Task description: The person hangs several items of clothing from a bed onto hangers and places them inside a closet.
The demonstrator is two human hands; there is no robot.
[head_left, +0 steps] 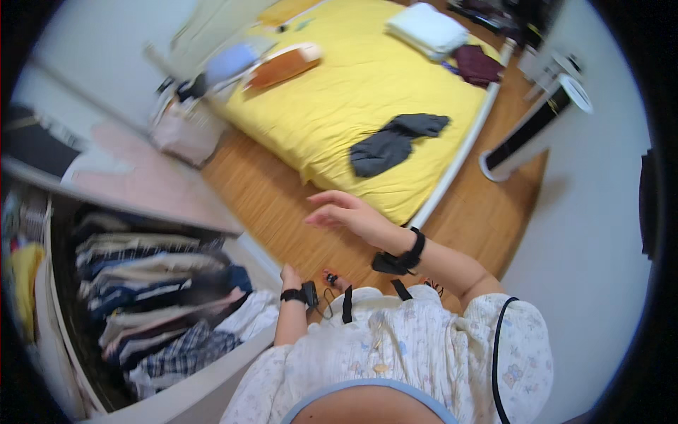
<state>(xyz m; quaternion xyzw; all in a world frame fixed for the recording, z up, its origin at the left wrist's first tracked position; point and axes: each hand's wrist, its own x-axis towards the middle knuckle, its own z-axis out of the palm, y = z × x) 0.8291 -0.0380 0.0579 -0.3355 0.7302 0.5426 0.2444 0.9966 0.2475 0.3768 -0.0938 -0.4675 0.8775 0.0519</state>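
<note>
My right hand (347, 214) is raised over the floor near the foot of the bed, its fingers stretched out and nothing in them. My left hand (289, 273) is lower, beside the white edge of the open wardrobe (258, 258); its fingers are hardly visible. Both wrists carry black straps with small devices. In the wardrobe hangs a packed row of clothes (152, 272), among them a plaid shirt (194, 350) and a white garment (251, 314). On the yellow-covered bed (339, 92), a crumpled dark grey garment (388, 147) lies ahead of my right hand.
The bed also bears a folded pale blanket (427, 30), a maroon cloth (477, 65), a brown-orange cushion (284, 67) and a bluish pillow (232, 62). A black-and-white tower appliance (530, 133) stands at the right by the wall. A pale bag (185, 131) sits left of the bed on the wooden floor.
</note>
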